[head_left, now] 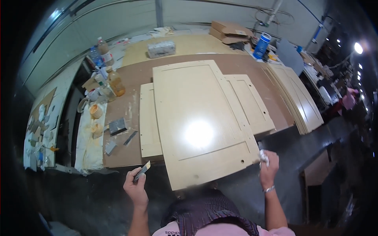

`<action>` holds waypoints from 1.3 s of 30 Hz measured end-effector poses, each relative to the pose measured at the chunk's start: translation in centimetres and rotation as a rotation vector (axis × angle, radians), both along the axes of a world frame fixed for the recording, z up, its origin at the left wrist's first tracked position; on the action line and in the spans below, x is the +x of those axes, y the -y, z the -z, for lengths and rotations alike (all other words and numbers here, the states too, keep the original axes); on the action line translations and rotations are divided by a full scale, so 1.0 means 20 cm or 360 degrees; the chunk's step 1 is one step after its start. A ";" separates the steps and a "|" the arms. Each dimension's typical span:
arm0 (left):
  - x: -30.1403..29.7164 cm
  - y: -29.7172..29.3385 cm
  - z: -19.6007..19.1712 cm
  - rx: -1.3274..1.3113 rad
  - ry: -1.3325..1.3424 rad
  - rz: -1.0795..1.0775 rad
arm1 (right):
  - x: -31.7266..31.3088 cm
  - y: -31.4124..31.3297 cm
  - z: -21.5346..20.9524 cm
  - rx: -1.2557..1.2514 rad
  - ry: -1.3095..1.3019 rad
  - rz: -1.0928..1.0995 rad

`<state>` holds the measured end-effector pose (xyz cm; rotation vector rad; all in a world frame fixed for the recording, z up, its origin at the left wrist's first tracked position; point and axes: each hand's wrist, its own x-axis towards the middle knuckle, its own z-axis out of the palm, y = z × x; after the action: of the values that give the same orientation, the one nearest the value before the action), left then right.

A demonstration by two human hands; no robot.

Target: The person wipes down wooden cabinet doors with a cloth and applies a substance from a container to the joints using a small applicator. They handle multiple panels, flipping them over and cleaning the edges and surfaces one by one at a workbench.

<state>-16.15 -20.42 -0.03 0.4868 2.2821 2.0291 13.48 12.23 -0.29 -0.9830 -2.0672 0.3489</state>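
My left hand (136, 187) is closed round a small putty knife (142, 171) whose tip carries a yellowish smear. It hangs just off the near left corner of a large cream panel (193, 102) with grooved lines. At the panel's near right corner, my right hand (269, 167) grips a crumpled white rag (264, 156), close to the panel's edge. The panel lies flat across another cream panel (249, 98), which shows on both sides beneath it. A bright reflection covers part of the upper panel, and a dark spot sits near its front edge.
On the brown workbench (126, 78) at left lie a dark block (117, 126), a flat blade (130, 137) and an open putty jar (95, 111), with several bottles behind. Stacked cream panels (297, 98) stand at right. A wrapped block (161, 49) and blue cup (261, 46) are farther back.
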 end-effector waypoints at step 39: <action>-0.69 -0.46 0.07 0.0001 0.0086 0.1638 | -1.00 1.07 -0.09 -0.1504 -0.0818 -0.0493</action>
<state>-29.94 -11.16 -1.44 1.2433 1.4506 1.4487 -6.44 -9.08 1.43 -0.9233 -1.5328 1.6544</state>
